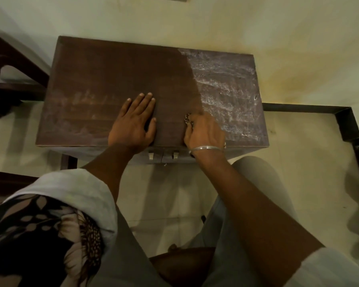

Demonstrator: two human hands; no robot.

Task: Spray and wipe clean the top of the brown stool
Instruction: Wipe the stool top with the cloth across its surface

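The brown stool (104,75) stands in front of me, its flat rectangular top filling the middle of the view. The right third of the top glistens with wet white streaks; the middle looks dark and the left has faint dull smears. My left hand (134,123) lies flat on the top near the front edge, fingers straight. My right hand (204,132), with a bangle at the wrist, grips a small patterned cloth (188,119) against the top at the border of the wet area. Most of the cloth is hidden under the fingers.
A pale wall rises behind the stool. Dark wooden furniture (13,65) stands at the left, and a dark ledge (344,121) runs along the floor at the right. Two small metal handles (164,155) hang below the stool's front edge. My knees are in the foreground.
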